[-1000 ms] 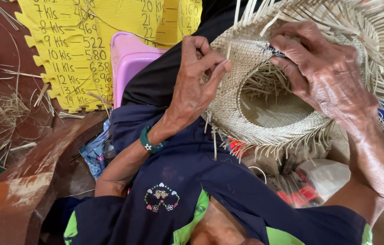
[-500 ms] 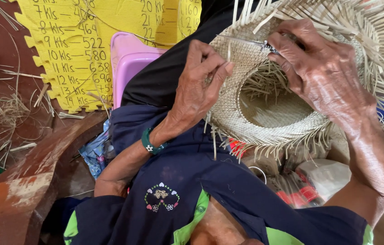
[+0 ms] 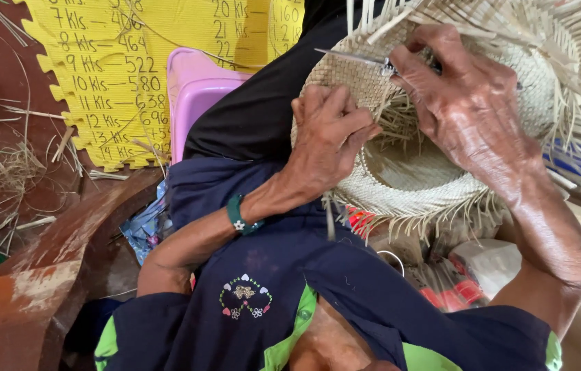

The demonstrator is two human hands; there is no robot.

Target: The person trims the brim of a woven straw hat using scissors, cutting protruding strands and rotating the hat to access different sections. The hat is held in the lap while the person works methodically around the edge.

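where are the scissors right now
In the head view, the scissors sit upper centre-right, held in the right hand, blades lying across the woven straw hat just above the left hand.

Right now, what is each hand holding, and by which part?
Left hand grips the woven straw hat at its brim edge. Right hand holds small metal scissors by the handles.

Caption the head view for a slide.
Left hand steadies a woven straw hat while right hand works scissors.

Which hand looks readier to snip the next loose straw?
Probably the right hand: it holds the scissors against the woven hat, while the left hand grips the weave.
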